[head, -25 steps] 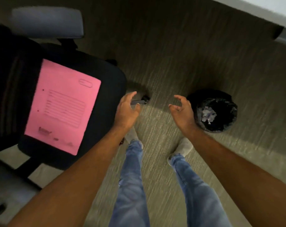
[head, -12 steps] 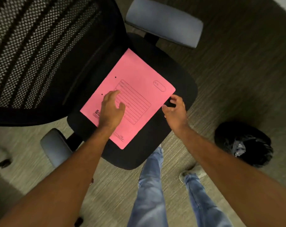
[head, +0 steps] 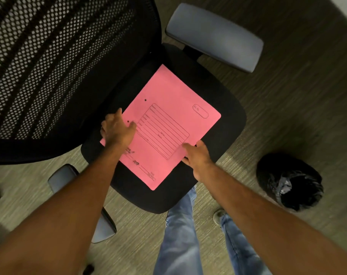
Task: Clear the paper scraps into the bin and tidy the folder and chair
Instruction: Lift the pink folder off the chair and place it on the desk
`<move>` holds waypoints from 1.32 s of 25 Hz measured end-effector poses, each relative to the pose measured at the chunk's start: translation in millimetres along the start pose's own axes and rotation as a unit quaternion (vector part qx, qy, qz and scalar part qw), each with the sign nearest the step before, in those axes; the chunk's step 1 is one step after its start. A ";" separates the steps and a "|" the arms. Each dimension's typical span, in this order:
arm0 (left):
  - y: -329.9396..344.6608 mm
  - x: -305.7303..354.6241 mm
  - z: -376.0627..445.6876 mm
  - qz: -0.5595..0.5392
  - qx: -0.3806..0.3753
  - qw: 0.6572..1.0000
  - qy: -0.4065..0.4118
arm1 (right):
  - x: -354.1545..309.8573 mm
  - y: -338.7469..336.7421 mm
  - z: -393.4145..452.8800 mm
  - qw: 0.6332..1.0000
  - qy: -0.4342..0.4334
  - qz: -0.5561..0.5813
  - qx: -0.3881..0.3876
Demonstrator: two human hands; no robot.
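A pink folder [head: 168, 120] lies flat on the black seat of the office chair [head: 224, 135]. My left hand [head: 117, 130] clasps its left edge, thumb on top beside a punched hole and fingers curled over the edge. At the folder's right edge my right hand [head: 198, 155] pinches the card, thumb on top and fingers below. The black bin [head: 267, 171] stands on the carpet to the right of the chair, with pale paper scraps [head: 283, 187] inside its dark liner.
The chair's mesh backrest [head: 55, 72] fills the upper left. Grey armrests sit at the top right [head: 214, 36] and lower left [head: 63, 177]. My legs in blue jeans [head: 180, 235] stand on grey carpet just in front of the seat.
My view swung from the bin to the chair. Both hands went from hovering over the floor to the folder; the left slid to its left edge and the right closed on its right edge.
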State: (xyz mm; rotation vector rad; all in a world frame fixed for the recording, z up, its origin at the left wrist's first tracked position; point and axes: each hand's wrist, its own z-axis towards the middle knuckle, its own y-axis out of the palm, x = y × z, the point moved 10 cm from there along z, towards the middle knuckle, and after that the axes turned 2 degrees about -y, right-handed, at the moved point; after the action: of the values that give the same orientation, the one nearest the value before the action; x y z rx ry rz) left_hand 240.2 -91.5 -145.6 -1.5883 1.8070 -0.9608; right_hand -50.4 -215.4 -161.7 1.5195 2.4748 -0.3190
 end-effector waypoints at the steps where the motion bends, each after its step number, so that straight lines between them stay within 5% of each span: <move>1: -1.3 1.7 2.0 -0.004 -0.004 1.000 -0.009 | 2.0 -0.5 0.1 1.000 0.008 -0.002 -0.004; 11: -7.8 19.6 -76.6 -0.198 -0.085 0.974 -0.073 | -28.6 -68.8 -56.3 0.999 -0.017 -0.047 0.004; 21: -54.1 110.5 -216.0 -0.274 -0.163 0.948 0.024 | -79.1 -192.2 -178.0 0.993 -0.069 0.031 0.091; 33: -95.1 273.4 -338.5 -0.361 -0.171 0.910 0.108 | -161.2 -347.8 -263.6 0.970 -0.146 0.168 0.095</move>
State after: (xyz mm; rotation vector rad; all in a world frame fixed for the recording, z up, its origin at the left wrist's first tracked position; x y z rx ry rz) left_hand -11.7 -312.2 147.9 -2.5638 1.5901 -1.2100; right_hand -309.4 -427.5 161.3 1.7839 1.9684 -0.6786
